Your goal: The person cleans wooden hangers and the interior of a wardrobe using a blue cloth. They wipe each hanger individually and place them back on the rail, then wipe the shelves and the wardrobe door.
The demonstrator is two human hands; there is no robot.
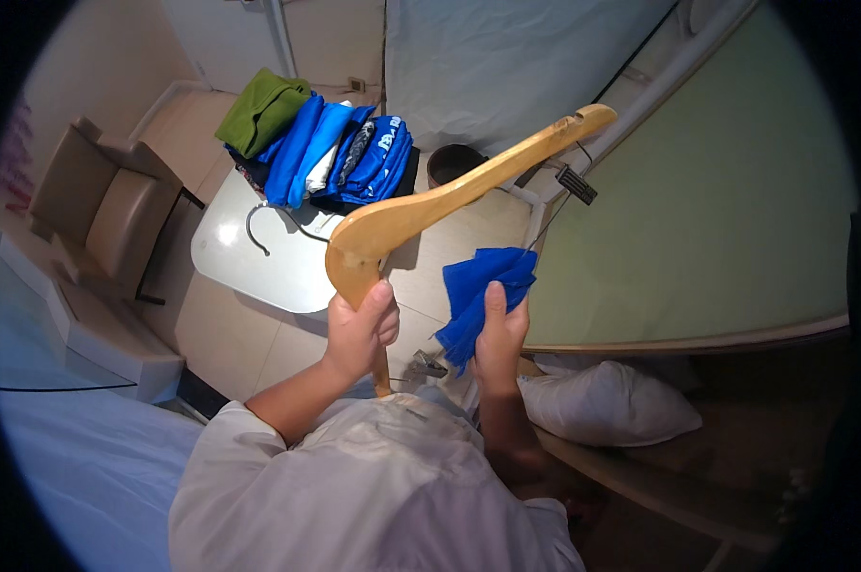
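Note:
My left hand (365, 325) grips one arm of a wooden clothes hanger (416, 211), whose other arm slants up to the right. The hanger's metal hook (253, 229) points left. A thin wire bar carries two metal clips; the upper clip (576, 184) hangs below the far end of the wood, the lower clip (428, 365) sits near my shirt. In my right hand (500, 343) is a bunched blue cloth (473, 286), pinched under my thumb. The wire runs down to the cloth's upper edge; whether I also hold the wire there is hidden.
A white table (259, 272) bears a stack of folded clothes (323, 150), with a green garment (262, 111) at its left. A dark bin (453, 164) stands behind. An armchair (112, 207) is at left. A pale green panel (695, 207) fills the right, above a white pillow (609, 404).

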